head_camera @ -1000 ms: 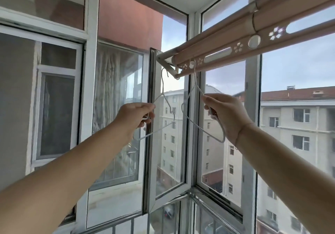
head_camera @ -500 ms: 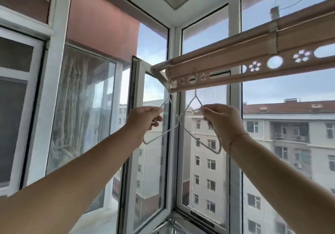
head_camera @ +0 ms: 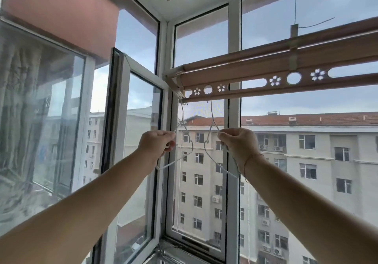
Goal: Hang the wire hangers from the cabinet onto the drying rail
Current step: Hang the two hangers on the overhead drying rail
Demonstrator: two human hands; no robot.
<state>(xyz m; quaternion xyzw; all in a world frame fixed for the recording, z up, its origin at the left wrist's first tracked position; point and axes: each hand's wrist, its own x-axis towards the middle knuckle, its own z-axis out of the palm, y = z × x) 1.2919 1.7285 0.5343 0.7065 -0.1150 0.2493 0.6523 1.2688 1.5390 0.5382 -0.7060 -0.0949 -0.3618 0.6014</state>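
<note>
1. The left hand (head_camera: 156, 144) pinches the left hanger (head_camera: 181, 112), whose hook sits at the left end of the drying rail (head_camera: 245, 73).
2. The right hand (head_camera: 237, 145) pinches the right hanger (head_camera: 212, 112), hooked at a round hole just to the right.
3. Both appear hung; only letting go seems left.

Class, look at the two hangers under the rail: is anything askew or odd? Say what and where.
The left hanger and right hanger both tilt, bars slanting opposite ways, gripped by the left hand and right hand. The left hook sits at the rail's very end, not in a hole as the right seems to.
</note>
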